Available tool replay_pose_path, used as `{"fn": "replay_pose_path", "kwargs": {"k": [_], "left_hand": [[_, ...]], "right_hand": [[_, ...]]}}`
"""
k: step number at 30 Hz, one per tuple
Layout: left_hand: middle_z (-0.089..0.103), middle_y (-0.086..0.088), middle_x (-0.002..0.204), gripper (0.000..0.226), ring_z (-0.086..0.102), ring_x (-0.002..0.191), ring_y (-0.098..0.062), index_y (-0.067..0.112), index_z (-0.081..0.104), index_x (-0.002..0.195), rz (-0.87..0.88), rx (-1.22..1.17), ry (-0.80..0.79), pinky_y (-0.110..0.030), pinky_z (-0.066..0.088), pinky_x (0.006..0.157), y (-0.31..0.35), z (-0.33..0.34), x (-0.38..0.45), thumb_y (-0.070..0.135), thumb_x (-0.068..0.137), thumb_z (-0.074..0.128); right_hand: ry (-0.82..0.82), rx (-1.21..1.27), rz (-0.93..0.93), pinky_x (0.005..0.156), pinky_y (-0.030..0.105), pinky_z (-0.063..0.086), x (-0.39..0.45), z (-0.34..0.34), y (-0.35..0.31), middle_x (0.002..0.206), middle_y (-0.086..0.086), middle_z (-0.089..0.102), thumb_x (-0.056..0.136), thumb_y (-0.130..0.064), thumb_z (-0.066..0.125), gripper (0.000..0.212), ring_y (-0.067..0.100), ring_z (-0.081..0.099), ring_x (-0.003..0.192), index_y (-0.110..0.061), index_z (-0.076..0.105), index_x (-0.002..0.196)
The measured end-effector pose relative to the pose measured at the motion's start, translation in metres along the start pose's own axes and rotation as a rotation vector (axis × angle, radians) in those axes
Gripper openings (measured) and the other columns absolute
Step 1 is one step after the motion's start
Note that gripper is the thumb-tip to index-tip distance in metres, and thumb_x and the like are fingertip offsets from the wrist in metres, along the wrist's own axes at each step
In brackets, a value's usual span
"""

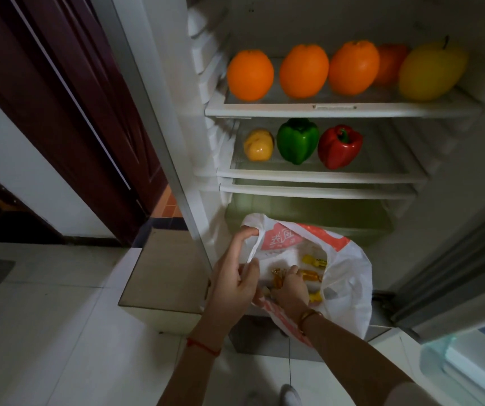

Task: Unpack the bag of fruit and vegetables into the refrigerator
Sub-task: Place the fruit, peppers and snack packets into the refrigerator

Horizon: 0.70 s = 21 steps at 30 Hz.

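A white plastic bag [349, 276] with red print hangs open in front of the refrigerator's lower part. My left hand [234, 276] grips the bag's handle and holds its mouth open. My right hand [289, 288] reaches down inside the bag, its fingers curled among small yellow and amber wrapped items [313, 263]. The upper shelf [335, 108] carries several oranges [250, 74] and a yellow fruit [428, 73]. On the shelf below [320, 174] stand a yellow pepper [258, 145], a green pepper [297, 140] and a red pepper [339, 146].
Below the shelves is a greenish crisper drawer [308, 212]. The open refrigerator door [467, 332] stands at the right. A low box-like step [165, 273] sits left of the refrigerator, beside a dark wooden door [83, 118]. White floor tiles [59, 332] spread at the left.
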<state>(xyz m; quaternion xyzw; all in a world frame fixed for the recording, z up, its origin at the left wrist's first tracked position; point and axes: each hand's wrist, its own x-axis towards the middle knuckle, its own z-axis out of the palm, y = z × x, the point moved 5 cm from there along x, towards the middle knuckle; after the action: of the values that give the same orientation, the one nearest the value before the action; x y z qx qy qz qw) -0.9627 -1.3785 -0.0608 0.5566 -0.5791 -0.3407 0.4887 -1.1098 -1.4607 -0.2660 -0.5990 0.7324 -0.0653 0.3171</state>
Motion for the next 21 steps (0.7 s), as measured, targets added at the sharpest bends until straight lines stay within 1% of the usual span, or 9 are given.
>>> {"fn": "replay_pose_path", "kwargs": {"k": [3, 6, 8, 10, 12, 15, 18, 20, 21], "left_hand": [[0.063, 0.005, 0.077, 0.051, 0.064, 0.054, -0.022, 0.048, 0.045, 0.127, 0.002, -0.011, -0.034, -0.047, 0.059, 0.051, -0.001, 0.002, 0.002, 0.005, 0.099, 0.049], [0.066, 0.001, 0.08, 0.054, 0.064, 0.056, -0.014, 0.054, 0.045, 0.123, -0.015, -0.051, -0.08, -0.038, 0.06, 0.053, 0.001, 0.007, 0.005, 0.006, 0.1, 0.049], [0.066, -0.003, 0.079, 0.053, 0.064, 0.054, -0.016, 0.054, 0.045, 0.123, 0.001, -0.055, -0.103, -0.035, 0.057, 0.05, 0.003, 0.01, 0.007, 0.006, 0.1, 0.051], [0.062, -0.007, 0.072, 0.051, 0.062, 0.051, -0.028, 0.051, 0.044, 0.125, 0.048, -0.036, -0.121, -0.046, 0.055, 0.047, 0.008, 0.014, 0.01, 0.008, 0.099, 0.052], [0.06, -0.011, 0.066, 0.051, 0.059, 0.05, -0.036, 0.052, 0.043, 0.125, 0.076, -0.028, -0.156, -0.053, 0.053, 0.048, 0.013, 0.02, 0.013, 0.01, 0.098, 0.053], [0.06, -0.014, 0.067, 0.057, 0.06, 0.049, -0.029, 0.052, 0.044, 0.124, 0.111, -0.01, -0.195, -0.052, 0.054, 0.049, 0.023, 0.034, 0.018, 0.004, 0.095, 0.052], [0.066, -0.011, 0.092, 0.052, 0.068, 0.07, -0.029, 0.046, 0.044, 0.13, 0.135, -0.001, -0.246, -0.044, 0.059, 0.059, 0.027, 0.054, 0.021, 0.007, 0.096, 0.054], [0.065, -0.019, 0.107, 0.051, 0.068, 0.09, -0.04, 0.043, 0.041, 0.135, 0.127, 0.003, -0.293, -0.048, 0.062, 0.072, 0.031, 0.069, 0.022, 0.011, 0.097, 0.055], [0.064, -0.019, 0.112, 0.049, 0.068, 0.094, -0.042, 0.039, 0.04, 0.138, 0.135, 0.011, -0.314, -0.05, 0.062, 0.074, 0.035, 0.075, 0.022, 0.014, 0.098, 0.055]], "right_hand": [[-0.003, 0.078, 0.074, 0.106, 0.042, 0.045, 0.002, -0.001, 0.004, 0.144, 0.01, 0.044, 0.083, -0.052, 0.063, 0.096, 0.026, 0.053, 0.126, -0.014, 0.008, 0.152], [0.022, 0.135, 0.097, 0.097, 0.039, 0.05, -0.007, -0.017, 0.001, 0.126, 0.003, 0.055, 0.069, -0.057, 0.075, 0.101, 0.024, 0.058, 0.116, -0.017, 0.021, 0.145], [0.029, 0.204, 0.097, 0.087, 0.031, 0.05, -0.014, -0.034, -0.003, 0.114, 0.003, 0.059, 0.066, -0.044, 0.084, 0.083, 0.022, 0.06, 0.107, -0.013, 0.039, 0.129], [0.037, 0.317, 0.098, 0.081, 0.028, 0.049, -0.023, -0.05, -0.004, 0.106, 0.004, 0.062, 0.07, -0.028, 0.083, 0.057, 0.021, 0.061, 0.101, -0.012, 0.049, 0.113], [0.061, 0.431, 0.098, 0.079, 0.026, 0.048, -0.034, -0.069, -0.005, 0.1, 0.001, 0.063, 0.073, -0.022, 0.08, 0.047, 0.018, 0.062, 0.097, -0.012, 0.053, 0.11], [0.089, 0.612, 0.085, 0.082, 0.029, 0.053, -0.059, -0.102, -0.003, 0.09, -0.001, 0.065, 0.076, -0.02, 0.078, 0.032, 0.014, 0.063, 0.084, -0.016, 0.057, 0.1], [0.074, 0.889, 0.094, 0.068, 0.027, 0.059, -0.086, -0.132, 0.009, 0.087, 0.004, 0.066, 0.081, -0.012, 0.075, 0.035, 0.014, 0.067, 0.072, -0.01, 0.052, 0.107], [0.107, 0.958, 0.113, 0.073, 0.034, 0.06, -0.1, -0.147, 0.024, 0.094, 0.012, 0.068, 0.08, -0.012, 0.077, 0.039, 0.018, 0.069, 0.075, -0.006, 0.052, 0.11], [0.142, 0.992, 0.126, 0.077, 0.039, 0.061, -0.106, -0.155, 0.033, 0.096, 0.015, 0.069, 0.079, -0.012, 0.078, 0.039, 0.019, 0.07, 0.077, -0.005, 0.054, 0.109]]}}
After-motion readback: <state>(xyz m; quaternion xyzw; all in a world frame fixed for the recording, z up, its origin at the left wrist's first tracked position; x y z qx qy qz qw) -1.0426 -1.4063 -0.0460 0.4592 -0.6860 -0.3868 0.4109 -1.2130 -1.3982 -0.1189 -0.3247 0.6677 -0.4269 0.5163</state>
